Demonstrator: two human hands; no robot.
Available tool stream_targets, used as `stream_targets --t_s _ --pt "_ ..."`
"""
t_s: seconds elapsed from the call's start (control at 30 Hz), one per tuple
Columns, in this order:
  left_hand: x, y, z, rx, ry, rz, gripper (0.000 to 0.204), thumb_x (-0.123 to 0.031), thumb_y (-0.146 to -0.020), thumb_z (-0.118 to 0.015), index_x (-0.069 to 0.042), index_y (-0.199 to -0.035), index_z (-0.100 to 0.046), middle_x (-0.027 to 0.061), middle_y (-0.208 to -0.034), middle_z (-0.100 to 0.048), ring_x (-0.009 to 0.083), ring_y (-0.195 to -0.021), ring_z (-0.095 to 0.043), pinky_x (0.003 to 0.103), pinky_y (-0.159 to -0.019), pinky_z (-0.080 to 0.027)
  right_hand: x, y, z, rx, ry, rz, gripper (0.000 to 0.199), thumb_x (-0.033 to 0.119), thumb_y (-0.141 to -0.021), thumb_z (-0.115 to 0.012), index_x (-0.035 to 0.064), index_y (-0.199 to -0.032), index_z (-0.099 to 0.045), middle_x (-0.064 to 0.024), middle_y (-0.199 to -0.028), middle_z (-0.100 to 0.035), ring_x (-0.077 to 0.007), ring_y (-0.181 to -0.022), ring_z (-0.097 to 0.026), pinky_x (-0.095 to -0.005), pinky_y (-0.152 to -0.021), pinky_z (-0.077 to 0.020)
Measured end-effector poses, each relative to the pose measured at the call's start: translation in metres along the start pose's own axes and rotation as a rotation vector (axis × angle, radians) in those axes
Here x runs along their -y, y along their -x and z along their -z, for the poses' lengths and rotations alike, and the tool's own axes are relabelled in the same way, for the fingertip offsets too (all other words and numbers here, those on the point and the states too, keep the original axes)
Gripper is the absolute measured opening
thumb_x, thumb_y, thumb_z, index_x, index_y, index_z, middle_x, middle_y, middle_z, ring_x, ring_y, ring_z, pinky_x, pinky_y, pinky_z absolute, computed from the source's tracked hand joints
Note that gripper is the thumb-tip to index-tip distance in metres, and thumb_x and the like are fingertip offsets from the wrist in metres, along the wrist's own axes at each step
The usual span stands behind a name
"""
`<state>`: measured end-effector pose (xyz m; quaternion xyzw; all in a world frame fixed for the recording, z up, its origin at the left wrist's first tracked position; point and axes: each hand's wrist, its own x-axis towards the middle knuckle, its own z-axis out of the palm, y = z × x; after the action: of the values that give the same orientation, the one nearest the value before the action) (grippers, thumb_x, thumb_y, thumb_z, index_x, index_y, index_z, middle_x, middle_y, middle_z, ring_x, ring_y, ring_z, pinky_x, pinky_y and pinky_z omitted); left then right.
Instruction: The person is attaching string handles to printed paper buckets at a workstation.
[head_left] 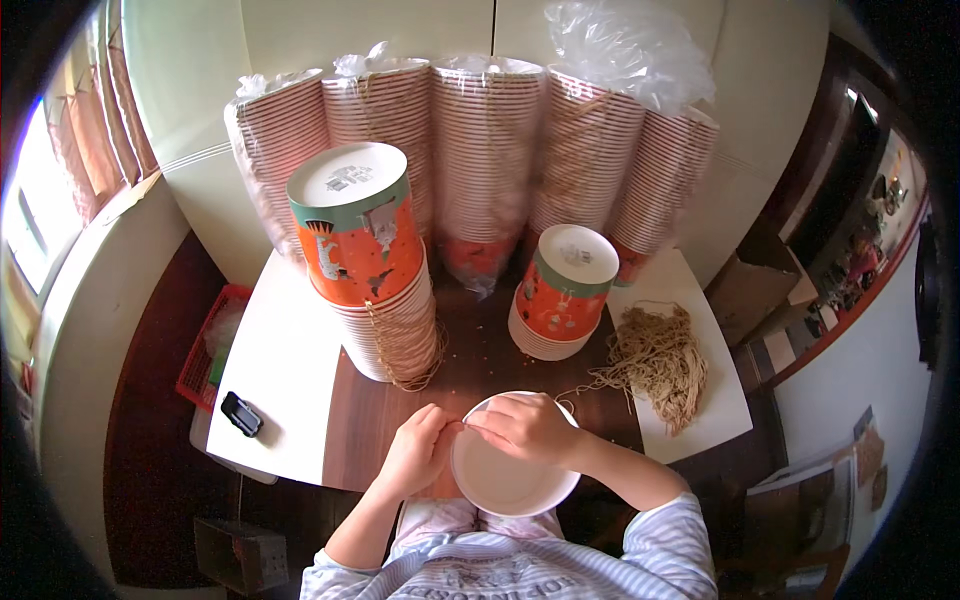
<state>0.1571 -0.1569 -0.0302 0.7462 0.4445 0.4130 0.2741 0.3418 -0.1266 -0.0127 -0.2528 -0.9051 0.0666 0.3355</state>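
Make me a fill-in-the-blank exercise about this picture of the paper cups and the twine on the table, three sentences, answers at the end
1. Both hands, left hand and right hand, meet at the rim of a white paper ____.
2. The pile of twine lies to the person's ____ on a white board.
3. The tall stack of cups stands to the ____ of the short stack of cups.

Missing words: cup; right; left

1. The white cup (510, 470) under both hands looks like smooth, matt paper.
2. The stacked cups (365, 260) are printed paper; the back stacks (480, 150) sit in glossy clear plastic.
3. The surface (480, 365) is dark, smooth wood.
4. The string bundle (655, 365) looks rough and fibrous.
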Motion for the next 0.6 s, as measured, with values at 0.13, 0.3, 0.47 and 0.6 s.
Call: stream_targets --t_s 0.13,0.3,0.47,0.6 --pt "0.003 0.002 -0.002 -0.028 -0.036 -0.033 0.007 -0.006 -0.078 -0.055 0.0 -0.08 -0.052 0.0139 -0.072 -0.05 0.0324 -0.069 -0.051 0.038 -0.058 -0.043 0.001 0.0 -0.003 -0.026 0.03 0.005 0.016 0.011 -0.068 -0.067 0.0097 -0.083 -0.061 -0.0026 -0.07 -0.056 -0.0192 -0.06 -0.059 -0.03 -0.053 -0.0497" --pt "0.002 0.002 -0.005 -0.066 -0.14 -0.114 0.007 -0.007 -0.076 -0.057 -0.001 -0.076 -0.052 0.0121 -0.069 -0.05 0.0301 -0.067 -0.05 0.038 -0.057 -0.042 0.001 -0.001 -0.008 -0.087 0.015 0.011 0.014 0.011 -0.068 -0.067 0.01 -0.08 -0.061 -0.0028 -0.063 -0.054 -0.0192 -0.055 -0.058 -0.0301 -0.048 -0.0473" --pt "0.012 0.005 -0.008 -0.074 -0.134 -0.109 0.007 -0.006 -0.076 -0.058 -0.001 -0.074 -0.053 0.0119 -0.068 -0.05 0.03 -0.065 -0.049 0.037 -0.056 -0.042 0.003 0.002 -0.014 -0.087 -0.031 -0.038 0.009 0.01 -0.066 -0.067 0.0102 -0.074 -0.061 -0.0041 -0.059 -0.054 -0.0196 -0.052 -0.057 -0.0303 -0.045 -0.0447" --pt "0.022 0.014 -0.014 -0.115 0.024 0.142 0.004 -0.002 -0.079 -0.054 0.002 -0.08 -0.055 0.0113 -0.071 -0.055 0.0234 -0.062 -0.055 0.031 -0.056 -0.045 -0.005 0.01 -0.023 0.019 -0.141 -0.189 0.004 0.011 -0.068 -0.063 0.0093 -0.071 -0.062 -0.0047 -0.064 -0.057 -0.0216 -0.056 -0.058 -0.0319 -0.05 -0.0462"
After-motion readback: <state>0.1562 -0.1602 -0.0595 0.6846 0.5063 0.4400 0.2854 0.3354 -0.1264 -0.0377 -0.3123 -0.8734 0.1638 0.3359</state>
